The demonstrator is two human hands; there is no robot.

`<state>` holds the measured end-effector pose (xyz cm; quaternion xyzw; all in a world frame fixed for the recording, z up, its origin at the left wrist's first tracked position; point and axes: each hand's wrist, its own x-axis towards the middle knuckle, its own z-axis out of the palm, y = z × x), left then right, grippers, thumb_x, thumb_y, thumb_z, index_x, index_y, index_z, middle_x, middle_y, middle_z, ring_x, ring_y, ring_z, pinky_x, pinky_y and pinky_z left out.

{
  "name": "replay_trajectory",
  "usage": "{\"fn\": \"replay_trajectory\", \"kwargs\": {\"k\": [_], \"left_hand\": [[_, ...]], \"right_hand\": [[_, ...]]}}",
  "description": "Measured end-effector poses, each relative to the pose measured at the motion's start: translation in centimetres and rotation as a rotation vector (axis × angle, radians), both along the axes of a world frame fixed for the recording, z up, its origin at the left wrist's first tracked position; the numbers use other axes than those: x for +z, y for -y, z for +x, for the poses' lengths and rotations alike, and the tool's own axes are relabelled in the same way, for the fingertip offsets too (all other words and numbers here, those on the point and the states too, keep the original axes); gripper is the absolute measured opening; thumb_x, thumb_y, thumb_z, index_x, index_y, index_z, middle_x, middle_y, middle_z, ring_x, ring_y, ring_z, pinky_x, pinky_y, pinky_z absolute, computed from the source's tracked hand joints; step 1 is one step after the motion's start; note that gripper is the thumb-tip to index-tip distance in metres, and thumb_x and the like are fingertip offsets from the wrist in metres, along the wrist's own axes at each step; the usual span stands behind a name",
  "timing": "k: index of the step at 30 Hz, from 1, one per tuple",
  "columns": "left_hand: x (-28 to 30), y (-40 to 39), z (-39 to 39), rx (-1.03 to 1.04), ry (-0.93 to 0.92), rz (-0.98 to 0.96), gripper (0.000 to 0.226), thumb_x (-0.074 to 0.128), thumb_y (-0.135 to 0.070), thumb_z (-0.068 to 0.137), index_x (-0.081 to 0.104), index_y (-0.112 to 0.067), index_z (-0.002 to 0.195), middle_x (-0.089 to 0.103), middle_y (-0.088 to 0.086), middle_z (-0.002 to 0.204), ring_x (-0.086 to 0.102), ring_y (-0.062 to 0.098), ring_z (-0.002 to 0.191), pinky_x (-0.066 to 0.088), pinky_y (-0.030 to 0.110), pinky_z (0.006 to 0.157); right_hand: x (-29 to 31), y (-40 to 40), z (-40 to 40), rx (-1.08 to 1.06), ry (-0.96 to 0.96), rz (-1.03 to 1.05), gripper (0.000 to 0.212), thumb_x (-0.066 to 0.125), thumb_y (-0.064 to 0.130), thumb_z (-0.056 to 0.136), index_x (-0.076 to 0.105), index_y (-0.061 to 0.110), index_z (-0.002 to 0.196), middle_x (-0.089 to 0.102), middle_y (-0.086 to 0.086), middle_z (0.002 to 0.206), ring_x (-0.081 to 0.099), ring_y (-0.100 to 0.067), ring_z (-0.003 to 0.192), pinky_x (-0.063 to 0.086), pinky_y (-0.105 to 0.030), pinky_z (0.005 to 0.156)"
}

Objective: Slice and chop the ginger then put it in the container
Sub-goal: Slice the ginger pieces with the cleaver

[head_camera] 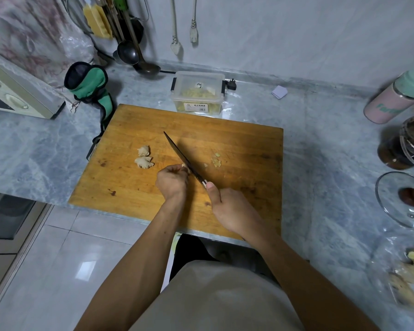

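Marble counter, wooden board (pixel 134 187): right hand (pixel 230 209) grips knife (pixel 182 156), left hand (pixel 172 181) pinches ginger piece (pixel 184 166) mid-slice; two knobs (pixel 144 156) uncut, container (pixel 197 93) partly filled, so roughly midway.

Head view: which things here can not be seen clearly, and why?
- Ginger piece being cut: covered by the left hand and knife.
- Knife handle: inside the right hand.
- Container label: too small to read.
- Ginger at lower right: blurred, near the frame edge.
- Jar: cut by the right edge.
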<state>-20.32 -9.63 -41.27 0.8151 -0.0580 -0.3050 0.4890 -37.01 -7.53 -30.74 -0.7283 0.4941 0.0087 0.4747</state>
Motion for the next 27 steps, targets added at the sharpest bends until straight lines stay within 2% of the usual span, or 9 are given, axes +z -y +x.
{"fn": "replay_trajectory", "kwargs": {"k": [2,4,6,9,13,15,19,23,27], "left_hand": [[0.0,0.0,0.1,0.004,-0.004,-0.002,0.011,0.069,-0.005,0.082,0.073,-0.014,0.077,0.074,0.008,0.077,0.072,0.028,0.075,0.061,0.042,0.078],[0.0,0.0,0.1,0.002,-0.005,-0.003,0.011,0.069,-0.004,0.083,0.074,-0.013,0.078,0.074,0.007,0.077,0.073,0.027,0.074,0.061,0.042,0.078],[0.0,-0.1,0.0,0.000,-0.005,-0.018,0.013,0.068,-0.003,0.082,0.073,-0.014,0.076,0.074,0.008,0.077,0.073,0.027,0.075,0.061,0.043,0.078],[-0.7,-0.3,0.1,-0.022,0.008,-0.011,0.012,0.068,-0.004,0.081,0.074,-0.013,0.076,0.074,0.007,0.077,0.073,0.026,0.075,0.060,0.043,0.078],[-0.6,-0.2,0.4,-0.030,-0.001,-0.004,0.021,0.066,-0.002,0.079,0.072,-0.019,0.069,0.075,0.008,0.078,0.073,0.027,0.077,0.060,0.043,0.080],[0.0,-0.2,0.3,-0.034,0.019,0.005,0.027,0.066,0.001,0.081,0.070,-0.022,0.066,0.074,0.009,0.079,0.073,0.027,0.077,0.060,0.042,0.081],[0.4,-0.4,0.2,-0.058,0.055,-0.002,0.033,0.062,0.003,0.080,0.067,-0.024,0.062,0.074,0.010,0.079,0.073,0.028,0.077,0.060,0.044,0.080],[1.1,-0.5,-0.1,-0.061,0.086,0.021,0.026,0.061,0.002,0.083,0.071,-0.018,0.069,0.074,0.008,0.080,0.072,0.024,0.078,0.060,0.039,0.080],[2.0,-0.9,-0.5,-0.075,0.112,0.024,0.026,0.059,0.003,0.083,0.072,-0.017,0.073,0.073,0.006,0.080,0.070,0.020,0.076,0.059,0.033,0.078]], "right_hand": [[-0.1,0.0,0.0,0.008,0.001,-0.004,0.076,0.014,0.051,0.108,0.066,0.005,0.074,0.054,-0.002,0.059,0.054,-0.012,0.056,0.041,-0.028,0.057],[-0.4,0.1,0.2,0.010,0.008,-0.003,0.081,0.014,0.052,0.107,0.071,-0.002,0.085,0.062,-0.006,0.067,0.061,-0.016,0.065,0.049,-0.034,0.066],[-0.8,0.3,0.6,0.009,0.004,-0.010,0.082,0.014,0.054,0.107,0.072,0.001,0.085,0.070,-0.009,0.077,0.065,-0.019,0.073,0.053,-0.038,0.074],[-1.0,0.5,1.1,0.002,-0.006,-0.023,0.077,0.014,0.053,0.107,0.058,0.010,0.062,0.061,-0.005,0.065,0.056,-0.016,0.061,0.045,-0.033,0.063],[-0.9,1.1,1.1,-0.032,-0.015,0.065,0.079,0.014,0.056,0.106,0.070,0.005,0.085,0.071,-0.010,0.079,0.061,-0.015,0.060,0.049,-0.032,0.060],[-1.1,1.1,1.2,-0.032,-0.013,0.055,0.074,0.015,0.055,0.107,0.065,0.011,0.073,0.063,-0.006,0.066,0.055,-0.012,0.056,0.043,-0.030,0.058],[-1.8,1.1,2.2,-0.050,-0.023,0.042,0.071,0.014,0.056,0.107,0.056,0.015,0.067,0.057,-0.003,0.070,0.054,-0.015,0.073,0.040,-0.032,0.075],[-2.9,0.9,3.0,-0.084,-0.006,0.023,0.071,0.012,0.058,0.105,0.051,0.017,0.063,0.057,-0.008,0.073,0.061,-0.032,0.096,0.047,-0.039,0.083],[-3.5,-0.3,3.2,-0.087,0.020,-0.016,0.070,0.009,0.058,0.104,0.051,0.018,0.064,0.065,-0.016,0.086,0.063,-0.032,0.099,0.052,-0.046,0.089]]}}
